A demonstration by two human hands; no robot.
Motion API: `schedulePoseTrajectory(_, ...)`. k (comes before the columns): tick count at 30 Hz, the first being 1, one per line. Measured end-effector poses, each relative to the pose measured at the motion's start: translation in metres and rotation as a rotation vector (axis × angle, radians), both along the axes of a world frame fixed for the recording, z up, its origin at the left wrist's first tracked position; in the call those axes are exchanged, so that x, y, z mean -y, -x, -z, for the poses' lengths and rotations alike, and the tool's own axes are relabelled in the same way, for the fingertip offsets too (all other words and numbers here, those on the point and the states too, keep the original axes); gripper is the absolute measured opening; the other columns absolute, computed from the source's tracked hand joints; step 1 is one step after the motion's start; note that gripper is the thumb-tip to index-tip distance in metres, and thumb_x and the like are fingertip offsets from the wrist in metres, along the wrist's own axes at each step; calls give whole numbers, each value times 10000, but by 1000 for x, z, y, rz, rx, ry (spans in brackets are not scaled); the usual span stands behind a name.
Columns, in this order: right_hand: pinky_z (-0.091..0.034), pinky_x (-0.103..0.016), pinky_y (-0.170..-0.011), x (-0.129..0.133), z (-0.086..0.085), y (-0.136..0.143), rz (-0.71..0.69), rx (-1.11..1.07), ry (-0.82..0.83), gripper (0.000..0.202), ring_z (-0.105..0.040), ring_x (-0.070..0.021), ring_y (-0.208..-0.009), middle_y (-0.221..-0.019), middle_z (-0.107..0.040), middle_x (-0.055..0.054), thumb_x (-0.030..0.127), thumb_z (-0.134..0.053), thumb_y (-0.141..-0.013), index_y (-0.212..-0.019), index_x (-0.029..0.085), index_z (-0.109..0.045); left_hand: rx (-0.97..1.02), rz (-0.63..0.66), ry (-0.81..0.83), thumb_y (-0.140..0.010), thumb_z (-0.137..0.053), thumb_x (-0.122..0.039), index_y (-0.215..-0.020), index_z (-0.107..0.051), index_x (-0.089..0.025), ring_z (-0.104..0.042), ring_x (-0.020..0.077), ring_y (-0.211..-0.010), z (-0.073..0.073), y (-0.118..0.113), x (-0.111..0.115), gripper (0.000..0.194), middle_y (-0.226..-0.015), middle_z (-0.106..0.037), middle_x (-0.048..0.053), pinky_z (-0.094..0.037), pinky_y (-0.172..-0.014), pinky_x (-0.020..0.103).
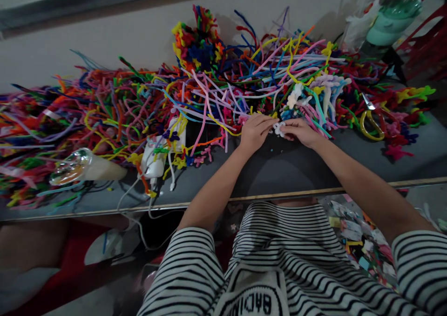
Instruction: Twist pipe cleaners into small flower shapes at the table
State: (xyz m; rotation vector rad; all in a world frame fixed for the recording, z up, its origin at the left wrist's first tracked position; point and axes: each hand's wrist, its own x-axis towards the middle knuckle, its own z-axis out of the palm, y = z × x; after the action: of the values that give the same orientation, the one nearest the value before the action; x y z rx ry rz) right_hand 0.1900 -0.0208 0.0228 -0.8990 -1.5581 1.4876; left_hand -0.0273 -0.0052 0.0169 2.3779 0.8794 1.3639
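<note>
My left hand (257,130) and my right hand (299,132) meet over the dark table (289,167). Between their fingertips is a small white looped pipe-cleaner piece (278,129). The fingers of both hands are closed on it, the left on its left side and the right on its right side. Just behind the hands lies a long heap of colourful pipe cleaners (216,92). White fuzzy pieces (296,96) rest on the heap beyond my right hand.
Scissors with yellow handles (372,126) lie at the right. A plastic cup (101,165) lies on its side at the left, near a white charger (152,160) with cables. A green pot (391,24) stands back right. Scraps (363,241) fill the space below the table edge.
</note>
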Motion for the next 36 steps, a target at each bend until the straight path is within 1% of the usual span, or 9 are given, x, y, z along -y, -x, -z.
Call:
schedulePoseTrajectory(3, -268, -240, -438, -1, -3, -1, -61, -1, 56, 364, -444, -92, -479, -583, -550, 23, 509, -805, -791, -733, 184, -652, -57, 45, -12, -998, -624, -393, -1016, -825, -293, -699, 227, -1029, 1, 5, -3, 226, -1009, -801, 67, -527, -1021, 441)
schedulePoseTrajectory(7, -273, -243, -432, -2, -5, -3, -121, -47, 77, 346, -446, -94, -487, -610, -543, 24, 485, -801, -808, -762, 182, -640, -90, 81, -57, -1001, -639, -410, -1053, -820, -300, -711, 217, -1032, -1, 11, -2, 218, -1024, -804, 61, -538, -1021, 422)
schedulePoseTrajectory(16, -326, -217, -480, -2, -6, -12, -313, -23, 94, 402, -466, -85, -549, -634, -548, 19, 525, -802, -866, -835, 151, -658, -438, 26, -392, -1081, -506, -301, -1198, -726, -236, -698, 193, -1157, -12, 12, 5, 258, -1126, -793, 67, -540, -1030, 374)
schedulePoseTrajectory(18, -335, -219, -491, -3, -5, -14, -344, 6, 74, 428, -475, -88, -562, -647, -559, 14, 554, -802, -862, -853, 149, -667, -514, 26, -448, -1085, -480, -247, -1217, -707, -260, -687, 187, -1178, -14, 13, 6, 263, -1148, -787, 54, -540, -1009, 362)
schedulePoseTrajectory(22, -345, -241, -519, -4, -6, -16, -324, 109, -46, 439, -464, -99, -563, -626, -544, 21, 593, -749, -887, -852, 160, -692, -532, 42, -418, -1079, -462, -233, -1176, -700, -266, -672, 204, -1179, -16, 11, 7, 260, -1114, -771, 57, -532, -1004, 383)
schedulePoseTrajectory(28, -394, -286, -649, -3, -7, -15, -151, 344, -368, 284, -537, -139, -665, -768, -667, -18, 454, -671, -919, -860, 180, -713, -509, 43, -231, -1052, -481, -315, -971, -698, -185, -673, 258, -1089, -20, 3, 13, 266, -971, -733, 101, -517, -996, 442)
schedulePoseTrajectory(30, -364, -291, -647, -1, -7, -13, -86, 472, -517, 230, -512, -144, -656, -727, -632, -9, 387, -646, -906, -791, 189, -672, -435, 23, -116, -1014, -535, -327, -865, -691, -182, -670, 250, -978, -17, -2, 13, 260, -864, -710, 84, -523, -937, 429)
schedulePoseTrajectory(33, -314, -302, -636, 3, -8, -9, 12, 636, -721, 213, -460, -148, -639, -657, -519, -1, 295, -607, -859, -680, 202, -536, -264, -14, 201, -919, -634, -283, -743, -685, -184, -612, 187, -742, -6, -10, 11, 209, -683, -641, 21, -505, -769, 351)
schedulePoseTrajectory(36, -312, -309, -652, 6, -7, -5, 95, 683, -803, 157, -477, -165, -680, -702, -528, -20, 263, -563, -852, -716, 206, -508, -76, -21, 564, -908, -651, -282, -758, -718, -171, -568, 139, -629, 5, -16, 7, 198, -661, -652, -1, -461, -650, 289)
